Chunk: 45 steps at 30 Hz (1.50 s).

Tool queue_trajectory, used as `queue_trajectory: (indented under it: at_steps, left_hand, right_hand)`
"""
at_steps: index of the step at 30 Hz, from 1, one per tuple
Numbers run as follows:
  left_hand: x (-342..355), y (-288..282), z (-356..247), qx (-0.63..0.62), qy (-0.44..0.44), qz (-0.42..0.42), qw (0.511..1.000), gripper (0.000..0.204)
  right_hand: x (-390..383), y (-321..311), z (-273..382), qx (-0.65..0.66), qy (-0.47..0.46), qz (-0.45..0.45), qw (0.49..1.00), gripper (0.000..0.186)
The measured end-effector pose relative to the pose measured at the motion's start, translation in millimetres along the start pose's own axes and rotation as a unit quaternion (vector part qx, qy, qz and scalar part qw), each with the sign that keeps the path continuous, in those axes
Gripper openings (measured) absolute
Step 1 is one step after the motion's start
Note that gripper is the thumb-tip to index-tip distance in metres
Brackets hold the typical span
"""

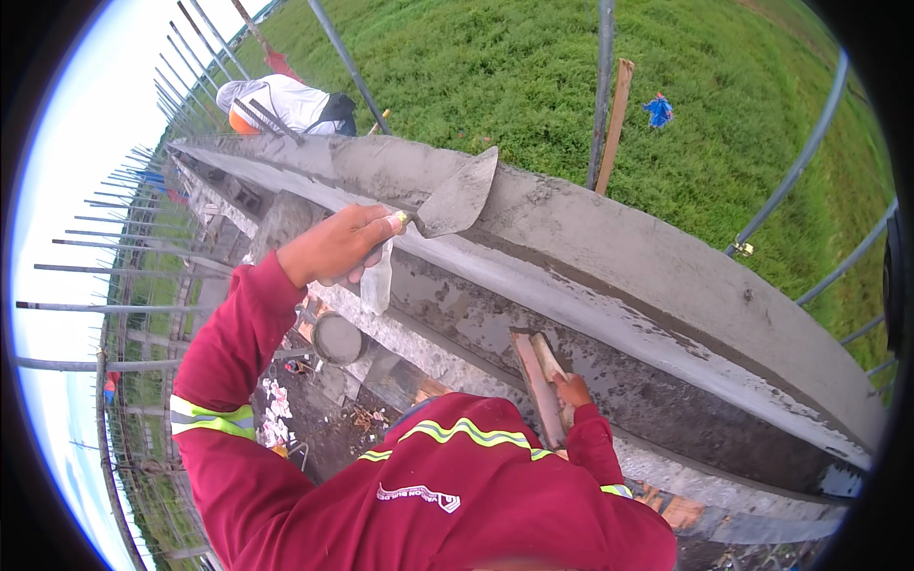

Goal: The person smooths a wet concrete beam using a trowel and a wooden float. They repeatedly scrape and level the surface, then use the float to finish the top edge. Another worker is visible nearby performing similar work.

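Observation:
My left hand [347,246] is closed around the handle of a pointed trowel [462,196], whose grey-smeared blade lies flat on or just over the top of the fresh concrete ledge [609,243]. A whitish, translucent strip [378,283] hangs beneath that hand; what it is I cannot make out. Lower and to the right, my right hand [572,391] grips a wooden float [540,385], a long board with a wooden handle, tilted over the wet, dark channel [466,305] behind the ledge. My fingers partly hide both handles.
Upright metal poles [604,95] and a wooden stake [616,124] line the ledge's far side, with grass beyond. A person in a white top [295,103] bends over the ledge at upper left. Rebar rods [114,307] stick out at left. A round bucket [338,338] stands below.

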<state>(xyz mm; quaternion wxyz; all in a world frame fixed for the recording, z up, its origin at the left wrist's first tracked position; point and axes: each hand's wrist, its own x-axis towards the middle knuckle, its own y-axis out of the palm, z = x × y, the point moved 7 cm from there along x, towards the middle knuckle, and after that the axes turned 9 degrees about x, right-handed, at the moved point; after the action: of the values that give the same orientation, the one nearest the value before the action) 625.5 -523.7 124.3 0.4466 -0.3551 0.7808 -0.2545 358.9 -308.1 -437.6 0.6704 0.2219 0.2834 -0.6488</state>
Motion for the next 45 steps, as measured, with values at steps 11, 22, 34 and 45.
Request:
queue_trajectory:
  at_steps: [11,22,34,45]
  left_hand:
    - [3.4,-20.7,-17.9,0.327,0.148,-0.149,0.921,0.034]
    - [99.1,-86.9,-21.3,0.479,0.264,-0.155,0.823,0.046]
    - [131.3,-86.1,-28.3,0.461,0.301,-0.039,0.834,0.041]
    - [89.5,-68.6,17.4,0.396,0.234,-0.091,0.883,0.039]
  right_hand:
    - [-5.3,-1.5,7.3,-0.015,0.014,-0.009,1.0,0.064]
    - [-9.9,-3.2,5.9,-0.022,0.029,-0.034,0.999,0.063]
    - [-10.9,-11.3,1.4,-0.009,0.073,-0.087,0.993,0.08]
    - [-24.9,-12.8,2.7,0.015,0.095,-0.07,0.993,0.066]
